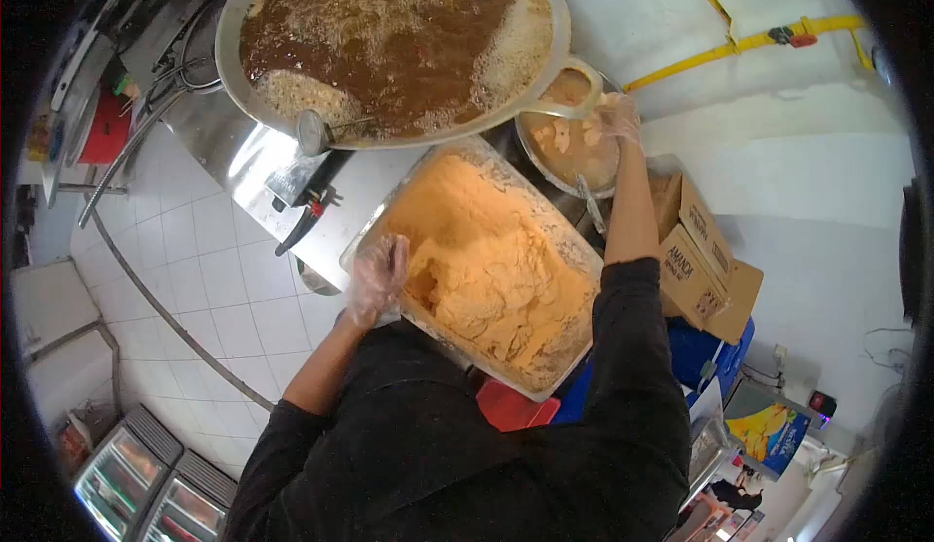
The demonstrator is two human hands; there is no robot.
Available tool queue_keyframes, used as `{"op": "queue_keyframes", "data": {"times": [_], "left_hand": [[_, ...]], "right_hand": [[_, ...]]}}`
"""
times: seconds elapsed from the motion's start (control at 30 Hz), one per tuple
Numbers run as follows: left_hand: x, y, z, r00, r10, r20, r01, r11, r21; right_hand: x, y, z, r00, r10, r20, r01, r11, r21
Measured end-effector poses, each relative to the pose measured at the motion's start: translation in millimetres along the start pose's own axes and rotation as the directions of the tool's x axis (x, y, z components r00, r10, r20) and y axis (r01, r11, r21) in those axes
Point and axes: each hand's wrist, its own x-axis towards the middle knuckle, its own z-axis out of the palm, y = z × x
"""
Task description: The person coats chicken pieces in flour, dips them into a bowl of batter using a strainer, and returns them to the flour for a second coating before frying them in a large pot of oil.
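My left hand (377,277), in a clear plastic glove, is held over the near left edge of a big rectangular tub (569,213) with its fingers curled in. Nothing shows in that hand. Orange-tinted flour (486,260) fills the tub in clumps and heaps. My right hand (621,119), gloved too, reaches to the right rim of a round metal bowl (537,161). Its fingers are drawn together by the pale, wet pieces (562,137) in the bowl's orange batter; what they grip is too small to make out. A metal utensil handle (591,206) leans out of the bowl.
A wide pan (226,46) of bubbling brown oil stands beyond the tub, its loop handle (584,104) overhanging the bowl. A round dial thermometer (311,133) sits at its near rim. Cardboard boxes (696,265) stand at right; a yellow pipe (710,53) runs along the wall.
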Motion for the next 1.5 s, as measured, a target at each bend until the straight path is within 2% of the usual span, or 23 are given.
{"op": "queue_keyframes", "data": {"times": [0.1,0.13,0.27,0.3,0.37,0.47,0.53,0.6,0.63,0.67,0.7,0.73,0.77,0.8,0.83,0.87,0.9,0.97,1.07,1.13,1.2,1.33,1.5], "left_hand": [[0.2,-2.5,1.2,0.969,0.238,-0.073,-0.221,0.958,0.185],[3.4,5.3,-1.2,0.998,0.055,-0.044,-0.052,0.997,0.065],[3.5,-6.4,8.3,1.000,-0.010,-0.007,0.011,0.987,0.158],[2.8,-8.0,10.8,1.000,-0.010,-0.001,0.010,0.987,0.160],[4.3,-0.2,5.7,1.000,-0.011,0.017,0.008,0.984,0.176],[5.8,0.1,6.9,0.999,0.054,-0.005,-0.052,0.986,0.158],[0.9,-8.9,9.8,0.969,0.247,-0.014,-0.236,0.938,0.254],[-5.1,-22.6,14.5,0.950,0.311,0.006,-0.295,0.896,0.332],[-2.1,-12.7,11.1,0.978,0.200,0.056,-0.208,0.937,0.279],[0.9,-2.9,7.8,0.991,0.087,0.105,-0.110,0.965,0.238],[0.4,-2.8,7.6,0.990,0.091,0.107,-0.113,0.967,0.226],[-0.9,-2.1,7.8,0.990,0.096,0.107,-0.118,0.970,0.213],[-1.2,-1.1,8.5,0.989,0.103,0.104,-0.122,0.972,0.199],[-0.2,1.0,8.8,0.991,0.067,0.115,-0.088,0.978,0.188],[0.7,3.9,8.5,0.992,0.029,0.125,-0.051,0.983,0.177],[-0.6,5.4,8.2,0.991,-0.013,0.137,-0.010,0.986,0.168],[-1.7,2.2,8.4,0.986,0.073,0.148,-0.105,0.969,0.221],[-3.3,-9.4,8.6,0.955,0.237,0.180,-0.285,0.902,0.324],[-4.7,-8.3,10.2,0.985,0.144,0.097,-0.162,0.963,0.214],[-5.0,-0.3,7.6,0.986,0.157,0.061,-0.166,0.968,0.188],[-7.3,-3.2,8.8,0.993,0.106,0.055,-0.115,0.977,0.178],[-8.1,1.0,7.4,0.995,0.065,0.069,-0.073,0.989,0.125],[-9.2,-16.0,11.7,0.978,0.204,0.051,-0.210,0.962,0.177]], "right_hand": [[41.6,61.1,31.6,0.980,0.143,0.137,-0.131,0.987,-0.092],[51.2,78.4,39.1,0.964,0.212,0.161,-0.206,0.977,-0.054],[55.6,99.5,35.6,0.905,0.397,0.152,-0.382,0.916,-0.119],[52.2,104.2,31.7,0.967,0.209,0.146,-0.155,0.937,-0.312],[42.8,123.5,27.7,0.952,-0.173,0.252,0.296,0.730,-0.616],[15.5,134.9,15.5,0.999,-0.037,0.020,0.038,0.999,-0.037],[-80.3,-36.3,-112.1,0.873,0.418,0.251,-0.486,0.786,0.381],[-149.5,-89.2,-113.4,0.983,0.169,0.074,-0.184,0.891,0.415],[-183.8,-115.6,-114.0,0.999,0.038,-0.018,-0.027,0.914,0.405],[-214.3,-138.7,-104.9,0.983,-0.149,0.108,0.061,0.816,0.575],[-242.6,-171.8,-101.6,0.932,-0.154,0.328,-0.033,0.865,0.501],[-277.6,-196.8,-91.2,0.829,-0.114,0.548,-0.358,0.644,0.676],[-312.6,-221.9,-80.7,0.675,-0.067,0.734,-0.673,0.352,0.651],[-358.1,-213.8,-18.7,0.902,-0.277,0.331,0.001,0.768,0.640],[-392.5,-204.2,44.1,0.765,-0.643,0.015,0.633,0.757,0.162],[-401.2,-206.7,45.0,0.884,-0.453,0.113,0.303,0.741,0.599],[-409.0,-209.7,46.3,0.907,-0.298,0.297,-0.116,0.501,0.858],[-409.7,-211.7,30.6,0.829,-0.268,0.491,-0.399,0.331,0.855],[-388.2,-196.3,-20.7,0.814,-0.288,0.504,-0.135,0.751,0.646],[-389.1,-200.6,-39.7,0.810,-0.132,0.571,-0.200,0.854,0.481],[-391.9,-218.0,-30.8,0.803,-0.161,0.574,-0.048,0.943,0.331],[-408.7,-256.6,-0.1,0.807,-0.423,0.413,0.328,0.901,0.282],[-392.5,-288.0,23.4,0.687,-0.426,0.588,0.449,0.886,0.118]]}}
